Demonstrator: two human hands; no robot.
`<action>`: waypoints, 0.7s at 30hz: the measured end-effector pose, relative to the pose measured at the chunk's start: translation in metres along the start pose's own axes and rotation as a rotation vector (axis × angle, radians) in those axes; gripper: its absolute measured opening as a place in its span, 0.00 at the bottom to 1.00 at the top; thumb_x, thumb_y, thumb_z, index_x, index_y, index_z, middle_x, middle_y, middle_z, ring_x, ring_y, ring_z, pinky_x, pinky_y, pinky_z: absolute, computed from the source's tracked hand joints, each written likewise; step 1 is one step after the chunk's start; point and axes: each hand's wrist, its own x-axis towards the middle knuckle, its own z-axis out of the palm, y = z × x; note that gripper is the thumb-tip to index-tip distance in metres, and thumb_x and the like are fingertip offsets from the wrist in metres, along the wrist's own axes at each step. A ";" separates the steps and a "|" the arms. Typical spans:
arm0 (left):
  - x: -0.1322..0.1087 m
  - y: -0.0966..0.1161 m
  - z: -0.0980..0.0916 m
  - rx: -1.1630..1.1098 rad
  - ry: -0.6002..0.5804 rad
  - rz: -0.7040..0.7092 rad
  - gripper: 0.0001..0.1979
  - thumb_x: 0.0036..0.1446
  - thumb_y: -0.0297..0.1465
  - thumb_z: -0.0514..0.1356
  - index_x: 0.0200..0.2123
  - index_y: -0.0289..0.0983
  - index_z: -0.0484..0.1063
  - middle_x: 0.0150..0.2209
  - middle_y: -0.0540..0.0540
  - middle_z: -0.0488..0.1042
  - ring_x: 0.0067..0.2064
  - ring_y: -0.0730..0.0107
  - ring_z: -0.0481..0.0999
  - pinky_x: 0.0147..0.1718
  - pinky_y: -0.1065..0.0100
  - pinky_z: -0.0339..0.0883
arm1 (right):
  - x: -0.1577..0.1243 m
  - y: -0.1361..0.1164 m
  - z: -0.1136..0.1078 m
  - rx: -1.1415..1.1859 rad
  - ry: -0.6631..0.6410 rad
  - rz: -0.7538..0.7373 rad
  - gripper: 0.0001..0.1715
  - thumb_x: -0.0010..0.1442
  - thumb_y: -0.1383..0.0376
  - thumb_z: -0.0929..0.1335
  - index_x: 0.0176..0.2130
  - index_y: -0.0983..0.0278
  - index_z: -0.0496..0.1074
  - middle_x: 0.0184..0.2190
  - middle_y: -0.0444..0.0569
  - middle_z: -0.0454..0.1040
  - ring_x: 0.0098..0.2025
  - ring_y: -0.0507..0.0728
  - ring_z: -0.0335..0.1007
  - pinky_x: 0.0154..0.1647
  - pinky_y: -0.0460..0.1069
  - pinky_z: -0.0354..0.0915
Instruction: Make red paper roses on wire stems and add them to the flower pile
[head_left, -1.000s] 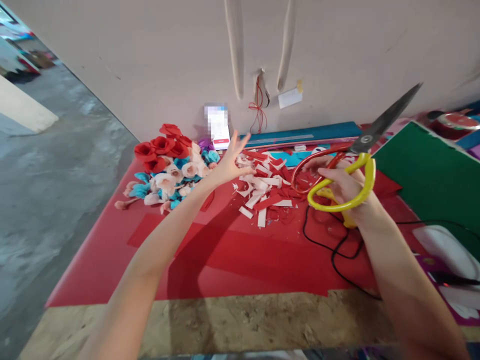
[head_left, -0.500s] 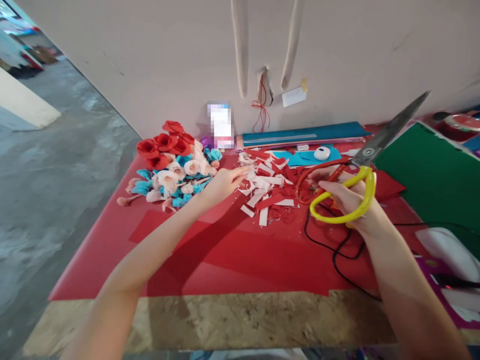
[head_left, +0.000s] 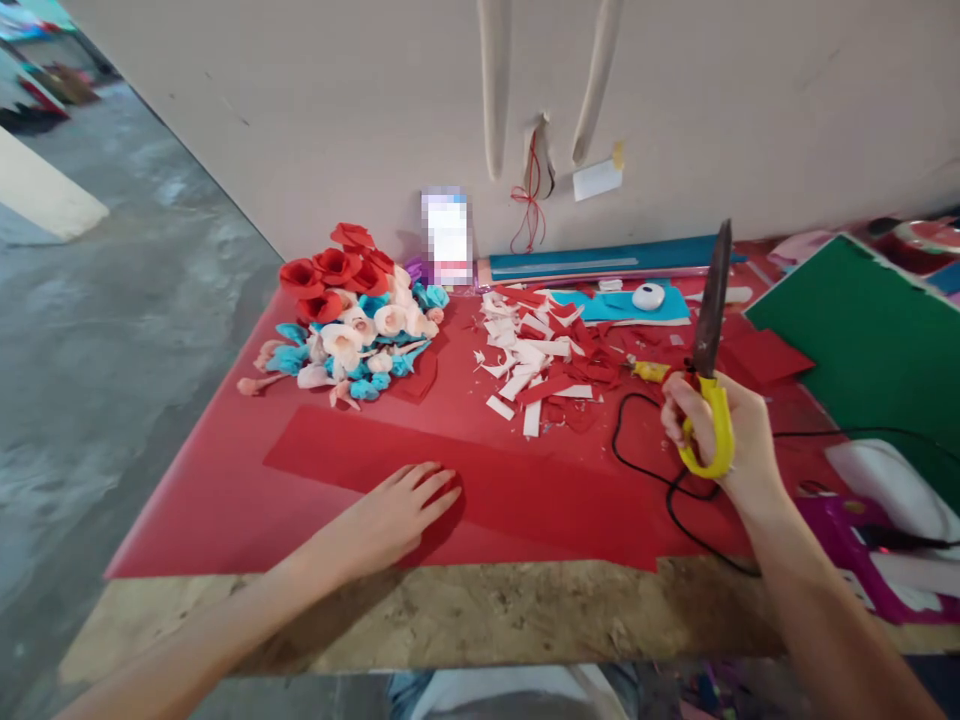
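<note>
My left hand (head_left: 397, 512) lies palm down, fingers loosely spread, over the long sheet of red paper (head_left: 517, 500) near the table's front. In my right hand (head_left: 739, 430) is a pair of scissors (head_left: 709, 320), gripped by the yellow handle with the dark blades pointing up, above the right part of the table. Red and white paper scraps (head_left: 531, 352) are heaped between the hands, farther back. To their left is a pile of paper flowers, with red flowers (head_left: 334, 268) on top and white flowers (head_left: 342, 343) and blue ones below.
A phone (head_left: 448, 240) leans on the wall. A white earbud case (head_left: 648, 296) rests on blue paper (head_left: 600, 308). At right are a black cord (head_left: 667, 500), a green board (head_left: 847, 340) and a purple object (head_left: 832, 540). Bare wood (head_left: 450, 610) edges the front.
My left hand has moved from beside the scraps toward me, onto the red sheet, fingers spreading. My right hand has turned the scissors so their blades stand more upright.
</note>
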 end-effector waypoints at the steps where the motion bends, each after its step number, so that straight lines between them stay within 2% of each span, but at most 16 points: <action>1: 0.000 0.000 0.003 0.015 0.003 -0.015 0.26 0.53 0.19 0.51 0.56 0.38 0.63 0.58 0.39 0.65 0.58 0.52 0.65 0.52 0.51 0.64 | -0.002 0.000 -0.001 -0.032 0.009 -0.008 0.20 0.51 0.50 0.70 0.25 0.62 0.63 0.10 0.40 0.61 0.11 0.49 0.55 0.11 0.44 0.52; 4: 0.003 -0.003 0.006 0.023 0.051 -0.036 0.25 0.56 0.18 0.48 0.55 0.37 0.64 0.55 0.38 0.68 0.55 0.55 0.69 0.51 0.53 0.66 | -0.005 0.001 -0.003 -0.136 0.017 -0.036 0.21 0.47 0.50 0.72 0.24 0.63 0.67 0.12 0.44 0.66 0.13 0.50 0.60 0.12 0.45 0.55; 6: 0.004 -0.007 0.004 0.006 0.072 -0.011 0.23 0.57 0.24 0.51 0.56 0.36 0.64 0.56 0.37 0.67 0.55 0.54 0.68 0.52 0.55 0.65 | -0.006 0.001 -0.006 -0.201 0.025 -0.061 0.21 0.45 0.50 0.73 0.22 0.64 0.68 0.14 0.45 0.67 0.14 0.51 0.61 0.13 0.45 0.56; 8: 0.003 -0.009 0.001 0.000 0.068 0.032 0.25 0.54 0.26 0.55 0.57 0.37 0.63 0.57 0.38 0.66 0.55 0.53 0.68 0.52 0.56 0.65 | -0.007 0.001 -0.008 -0.246 0.035 -0.087 0.21 0.45 0.49 0.72 0.22 0.64 0.68 0.14 0.46 0.67 0.15 0.51 0.61 0.13 0.45 0.56; 12: 0.008 -0.008 0.004 0.032 0.069 0.013 0.29 0.52 0.16 0.50 0.57 0.39 0.62 0.54 0.39 0.68 0.52 0.56 0.70 0.45 0.58 0.69 | -0.011 -0.001 -0.007 -0.292 0.016 -0.139 0.23 0.47 0.46 0.70 0.24 0.64 0.68 0.14 0.46 0.66 0.17 0.53 0.64 0.14 0.45 0.57; 15: 0.012 -0.005 0.003 0.008 0.092 -0.034 0.24 0.55 0.18 0.47 0.53 0.38 0.66 0.49 0.39 0.73 0.47 0.58 0.74 0.39 0.61 0.71 | -0.015 -0.001 -0.003 -0.329 0.010 -0.179 0.24 0.49 0.45 0.68 0.24 0.64 0.68 0.14 0.46 0.66 0.17 0.54 0.64 0.15 0.46 0.57; 18: -0.001 -0.005 -0.016 -0.038 0.142 -0.098 0.19 0.57 0.22 0.47 0.48 0.37 0.70 0.44 0.41 0.76 0.42 0.61 0.77 0.38 0.64 0.72 | -0.017 0.002 -0.002 -0.381 0.012 -0.222 0.22 0.52 0.48 0.67 0.26 0.64 0.68 0.17 0.48 0.69 0.17 0.54 0.64 0.16 0.47 0.58; 20: -0.016 -0.011 -0.037 -0.099 0.193 -0.166 0.19 0.56 0.24 0.47 0.48 0.39 0.70 0.45 0.44 0.76 0.43 0.63 0.77 0.42 0.66 0.71 | -0.016 0.004 -0.005 -0.431 -0.002 -0.260 0.19 0.54 0.51 0.67 0.27 0.63 0.67 0.20 0.49 0.71 0.18 0.55 0.65 0.18 0.48 0.60; 21: -0.023 -0.016 -0.048 -0.238 0.219 -0.219 0.19 0.56 0.26 0.48 0.47 0.42 0.71 0.44 0.47 0.77 0.44 0.64 0.77 0.43 0.67 0.70 | -0.016 0.005 -0.007 -0.462 -0.015 -0.282 0.16 0.55 0.52 0.67 0.28 0.63 0.67 0.22 0.50 0.72 0.19 0.55 0.66 0.19 0.48 0.60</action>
